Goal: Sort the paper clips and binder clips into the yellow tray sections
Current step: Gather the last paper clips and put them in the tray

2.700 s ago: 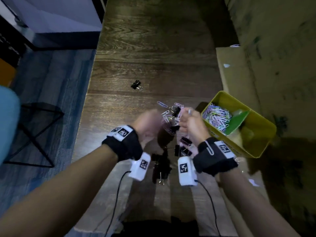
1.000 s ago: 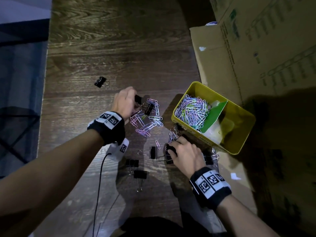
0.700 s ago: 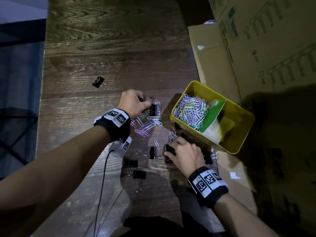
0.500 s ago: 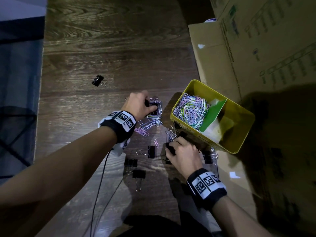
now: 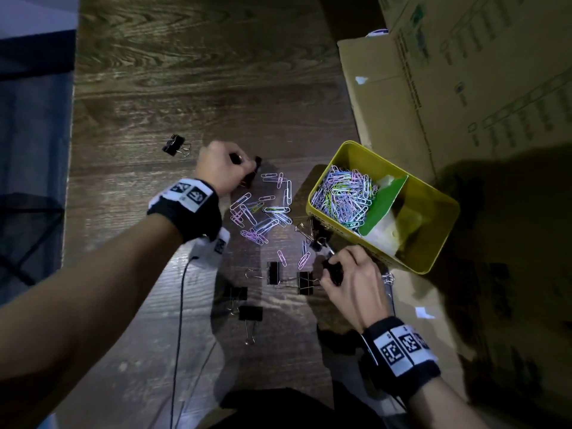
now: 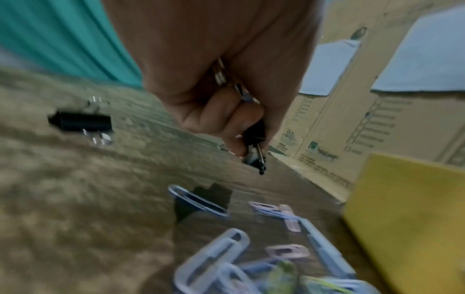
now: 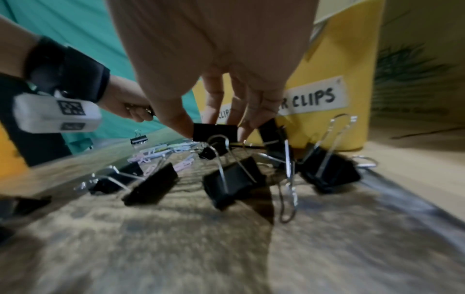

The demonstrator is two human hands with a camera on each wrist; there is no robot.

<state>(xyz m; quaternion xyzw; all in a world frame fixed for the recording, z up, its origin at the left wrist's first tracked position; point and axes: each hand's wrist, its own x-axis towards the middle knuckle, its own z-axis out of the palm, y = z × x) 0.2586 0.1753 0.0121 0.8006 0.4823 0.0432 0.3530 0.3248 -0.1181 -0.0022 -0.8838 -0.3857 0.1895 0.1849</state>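
Observation:
The yellow tray stands at the right, its near section heaped with pastel paper clips beside a green divider. More loose paper clips lie spread on the wooden table left of it. My left hand is curled round small black binder clips just above the table. My right hand pinches a black binder clip beside the tray's front wall. Several black binder clips lie between my hands, and one lone binder clip lies far left.
Large cardboard boxes stand behind and right of the tray, with a flat cardboard sheet under it. A label reading "CLIPS" is stuck on the tray's wall. The table's left edge drops to blue floor.
My left hand moved up and left from the paper clip pile, holding binder clips. My right hand lifted slightly beside the tray front, pinching a binder clip.

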